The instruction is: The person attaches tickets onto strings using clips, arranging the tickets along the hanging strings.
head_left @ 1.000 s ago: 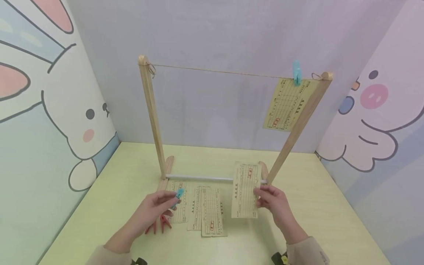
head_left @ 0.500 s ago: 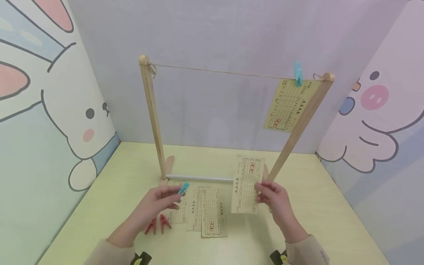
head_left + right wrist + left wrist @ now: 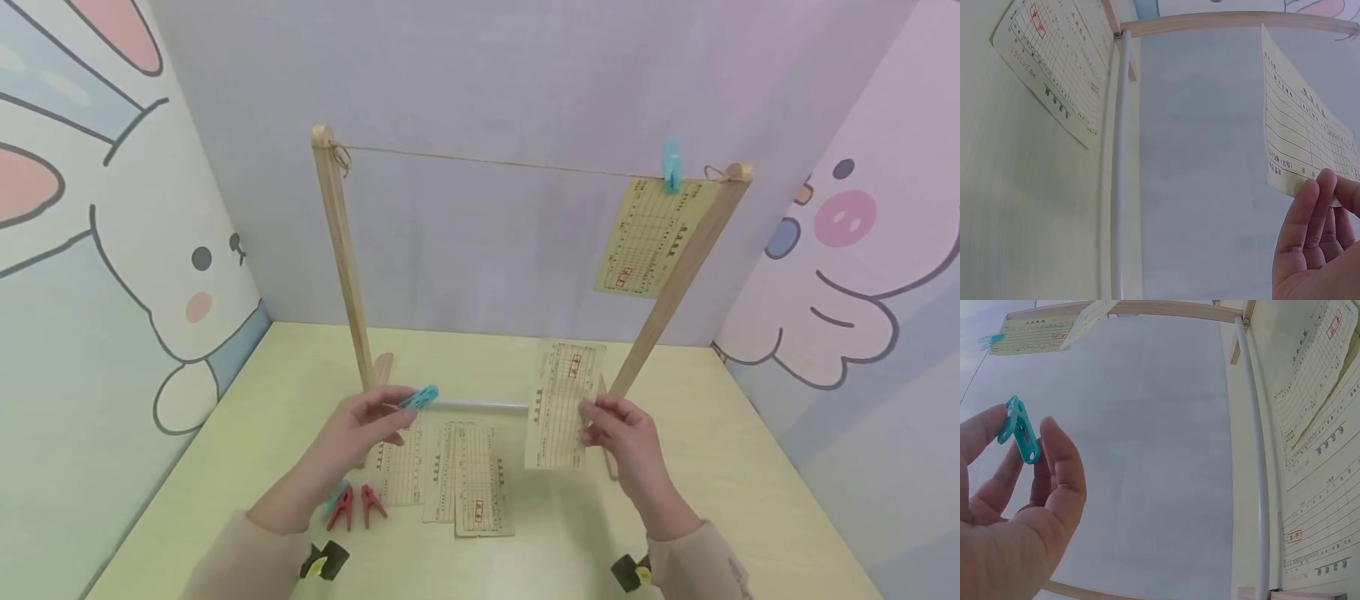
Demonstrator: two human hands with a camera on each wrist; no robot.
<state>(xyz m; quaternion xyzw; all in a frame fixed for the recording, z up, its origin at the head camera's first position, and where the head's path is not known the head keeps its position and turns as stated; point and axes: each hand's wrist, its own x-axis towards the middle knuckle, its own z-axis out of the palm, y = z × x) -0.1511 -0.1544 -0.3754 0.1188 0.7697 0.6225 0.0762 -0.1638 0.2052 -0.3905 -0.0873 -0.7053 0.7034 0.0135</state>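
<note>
My left hand pinches a teal clothespin above the slips on the table. In the left wrist view the clothespin sits between thumb and fingertips. On the right, my right hand holds a printed paper slip by its right edge, upright above the table; the right wrist view shows the slip pinched at its lower edge. Another slip hangs from the string near its right end, clipped by a teal clothespin.
A wooden frame with a left post, a right post and a white bottom rod carries the string. Several printed slips lie on the table. Red clothespins and a partly hidden teal one lie beside the left forearm.
My left hand has risen and moved slightly right with the teal clothespin, uncovering another teal clothespin on the table. My right hand has lifted the paper slip a little.
</note>
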